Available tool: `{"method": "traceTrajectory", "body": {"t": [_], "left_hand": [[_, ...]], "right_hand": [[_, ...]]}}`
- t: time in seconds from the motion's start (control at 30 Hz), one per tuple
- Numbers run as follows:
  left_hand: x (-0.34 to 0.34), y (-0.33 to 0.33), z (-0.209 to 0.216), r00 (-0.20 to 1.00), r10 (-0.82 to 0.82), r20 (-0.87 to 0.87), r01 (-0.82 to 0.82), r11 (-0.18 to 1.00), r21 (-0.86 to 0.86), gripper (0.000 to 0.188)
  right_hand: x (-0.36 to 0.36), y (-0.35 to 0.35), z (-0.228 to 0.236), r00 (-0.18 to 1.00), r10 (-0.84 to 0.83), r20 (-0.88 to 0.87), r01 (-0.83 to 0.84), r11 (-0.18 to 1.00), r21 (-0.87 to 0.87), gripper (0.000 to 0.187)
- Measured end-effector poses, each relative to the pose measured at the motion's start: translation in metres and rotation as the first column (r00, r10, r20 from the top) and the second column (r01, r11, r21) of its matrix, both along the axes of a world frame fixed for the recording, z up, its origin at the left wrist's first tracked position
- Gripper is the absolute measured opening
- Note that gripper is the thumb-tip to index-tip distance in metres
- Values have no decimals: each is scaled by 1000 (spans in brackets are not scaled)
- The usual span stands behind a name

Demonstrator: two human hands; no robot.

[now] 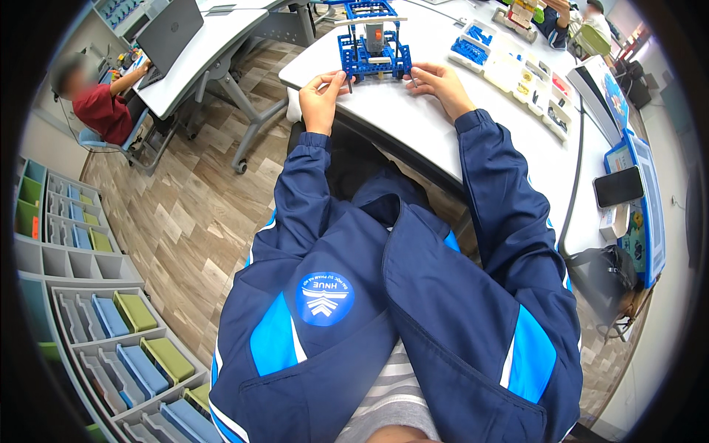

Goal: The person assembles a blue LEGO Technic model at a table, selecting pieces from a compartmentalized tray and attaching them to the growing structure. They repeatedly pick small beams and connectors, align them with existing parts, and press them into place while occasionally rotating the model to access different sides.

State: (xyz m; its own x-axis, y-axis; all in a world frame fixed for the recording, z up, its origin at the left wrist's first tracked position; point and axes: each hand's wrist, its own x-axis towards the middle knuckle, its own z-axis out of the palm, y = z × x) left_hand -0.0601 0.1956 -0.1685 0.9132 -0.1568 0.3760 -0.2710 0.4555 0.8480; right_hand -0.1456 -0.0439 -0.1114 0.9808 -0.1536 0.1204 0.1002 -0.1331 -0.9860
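Observation:
A blue model built of plastic construction beams stands upright near the table's front edge. In its middle sits a grey box with an orange button, and a pale bar crosses above it. My left hand pinches the model's lower left corner between thumb and fingers. On the opposite side, my right hand grips the lower right corner with thumb and forefinger. Both hands are closed on the model, and its far side is hidden from me.
Right of the model lies a white sorting tray with blue, yellow, red and dark pieces. A phone rests on a blue box farther right. Another person's build stands at the back. At left, a person in red sits by a laptop.

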Motion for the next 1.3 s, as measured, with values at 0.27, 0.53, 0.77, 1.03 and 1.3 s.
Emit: {"method": "traceTrajectory", "body": {"t": [0.27,0.53,0.77,1.03,1.3], "left_hand": [[1,-2,-3,1000,-7,7,7,1000,-27,15],[-1,0,-1,1000,-19,14,19,1000,8,15],[-1,1,-2,1000,-10,26,10,1000,19,17],[-2,3,-2,1000,-17,26,17,1000,20,16],[-3,0,0,1000,10,18,-10,1000,18,16]], "right_hand": [[-3,2,1,1000,18,10,-18,1000,-3,38],[-2,0,0,999,37,12,-37,999,2,38],[-2,-3,1,997,78,-8,-78,997,-23,48],[0,-2,-3,999,49,10,-49,999,-6,39],[1,-2,-3,999,43,5,-43,999,-26,39]]}}
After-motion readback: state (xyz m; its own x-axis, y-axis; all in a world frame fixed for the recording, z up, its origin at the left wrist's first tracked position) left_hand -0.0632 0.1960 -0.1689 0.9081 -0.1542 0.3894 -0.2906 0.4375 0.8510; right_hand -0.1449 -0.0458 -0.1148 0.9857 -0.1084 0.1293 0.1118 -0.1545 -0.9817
